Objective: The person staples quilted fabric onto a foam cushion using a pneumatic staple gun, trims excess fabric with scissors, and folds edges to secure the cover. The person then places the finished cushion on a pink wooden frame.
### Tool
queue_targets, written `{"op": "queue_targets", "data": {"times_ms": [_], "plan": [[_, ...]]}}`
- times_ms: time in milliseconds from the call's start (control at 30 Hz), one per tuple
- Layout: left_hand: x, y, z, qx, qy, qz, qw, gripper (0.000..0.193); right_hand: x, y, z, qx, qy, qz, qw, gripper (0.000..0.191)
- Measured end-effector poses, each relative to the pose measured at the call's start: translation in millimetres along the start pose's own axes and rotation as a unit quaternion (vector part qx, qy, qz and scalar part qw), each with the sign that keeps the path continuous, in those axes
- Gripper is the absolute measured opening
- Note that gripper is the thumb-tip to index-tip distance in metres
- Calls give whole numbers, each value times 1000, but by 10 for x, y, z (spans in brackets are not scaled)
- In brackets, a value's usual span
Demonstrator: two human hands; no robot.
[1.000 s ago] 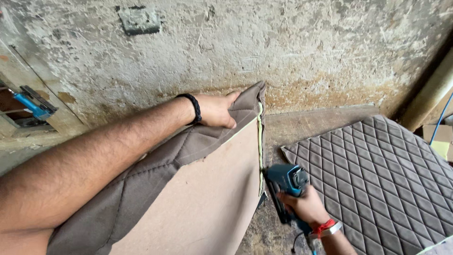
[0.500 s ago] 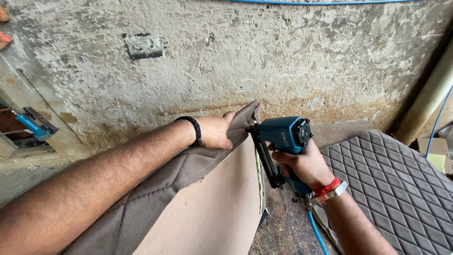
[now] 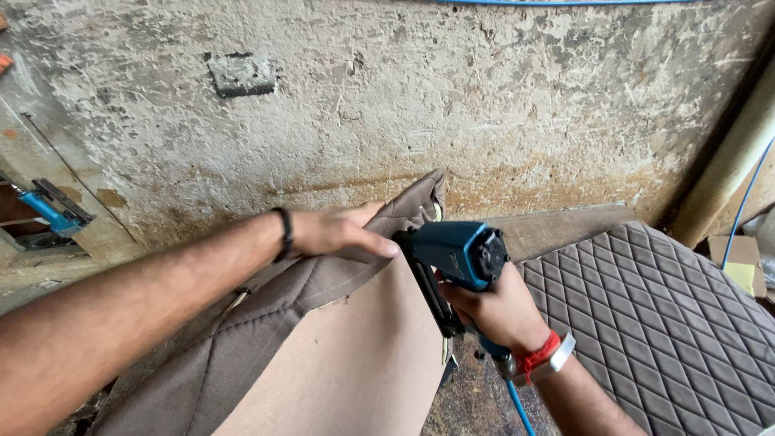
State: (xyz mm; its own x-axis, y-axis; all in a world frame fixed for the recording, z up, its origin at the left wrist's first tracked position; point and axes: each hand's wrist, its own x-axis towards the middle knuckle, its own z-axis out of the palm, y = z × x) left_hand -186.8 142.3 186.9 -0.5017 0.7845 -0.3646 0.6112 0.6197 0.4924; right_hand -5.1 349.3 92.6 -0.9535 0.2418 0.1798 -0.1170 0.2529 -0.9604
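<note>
A tan board (image 3: 355,363) stands tilted on its edge, with grey-brown quilted fabric (image 3: 242,331) folded over its upper rim. My left hand (image 3: 335,232) presses the fabric flat against the board near its top corner. My right hand (image 3: 496,311) grips a blue and black pneumatic staple gun (image 3: 452,262). The gun's nose rests against the board's edge just right of my left fingertips. A blue air hose (image 3: 517,408) runs down from the gun's handle.
A rough, stained concrete wall (image 3: 452,105) rises close behind the board. A quilted grey cushion panel (image 3: 662,323) lies flat at the right. A blue tool (image 3: 52,210) sits in a recess at the far left. A cardboard box (image 3: 739,258) stands at the right edge.
My right hand lifted the staple gun from low beside the board up to its top edge. My left hand stayed pressed on the fabric.
</note>
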Motion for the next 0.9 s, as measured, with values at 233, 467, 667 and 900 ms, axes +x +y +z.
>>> {"op": "queue_targets", "data": {"times_ms": [233, 467, 667, 900], "plan": [[-415, -633, 426, -480, -6, 242, 843, 78, -600, 49, 378, 26, -62, -80, 994, 50], [-495, -168, 208, -26, 55, 140, 988, 89, -544, 120, 498, -33, -82, -100, 991, 40], [-521, 316, 253, 132, 60, -115, 983, 100, -473, -121, 355, -40, -28, 31, 998, 49], [-618, 392, 308, 174, 83, -94, 977, 101, -246, -185, 154, 4, 32, 32, 999, 27]]}}
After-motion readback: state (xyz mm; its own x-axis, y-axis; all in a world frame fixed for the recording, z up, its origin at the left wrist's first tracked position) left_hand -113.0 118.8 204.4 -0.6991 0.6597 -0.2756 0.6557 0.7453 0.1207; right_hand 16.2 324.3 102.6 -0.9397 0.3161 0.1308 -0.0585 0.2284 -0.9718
